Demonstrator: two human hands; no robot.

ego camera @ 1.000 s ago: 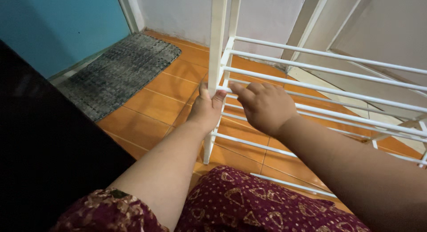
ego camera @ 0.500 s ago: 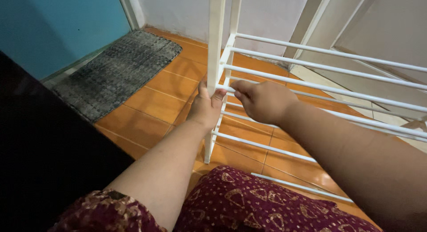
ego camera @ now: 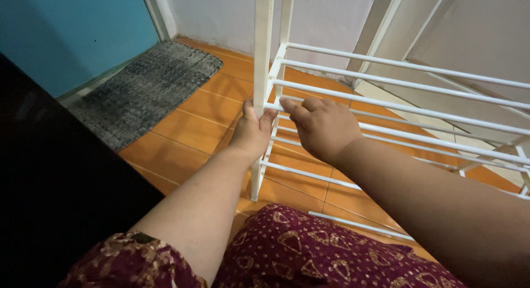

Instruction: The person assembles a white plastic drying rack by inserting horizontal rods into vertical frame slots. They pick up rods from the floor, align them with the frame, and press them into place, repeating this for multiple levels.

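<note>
- A white metal shoe rack point(ego camera: 386, 108) is seen standing on the orange tiled floor point(ego camera: 193, 128), close to a pale wall and just in front of the person's lap, which is covered in maroon patterned cloth point(ego camera: 309, 255).
- The front upright post point(ego camera: 260, 72) of the rack is clasped by the left hand point(ego camera: 251, 134); its grip is closed around the post, with the thumb and fingertips showing on either side.
- A horizontal rail point(ego camera: 353, 126) is held by the right hand point(ego camera: 323, 128) right where it meets the post, the fingers curled over it in a closed grip; how firmly it is pinched cannot be told.
- The two hands are nearly touching at the joint between rail and post.
- A grey woven mat point(ego camera: 149, 86) is laid on the floor to the left, well apart from the rack, below a blue panel.
- A finger could be judged at risk of being nipped at the joint, since both grips are crowded right at it.
- The rail end could slip out of its socket if it is pushed at an angle, and the thin rails beside it could be bent.
- The rack could be tipped or skidded on the smooth tiles, as it is steadied at one post only.
</note>
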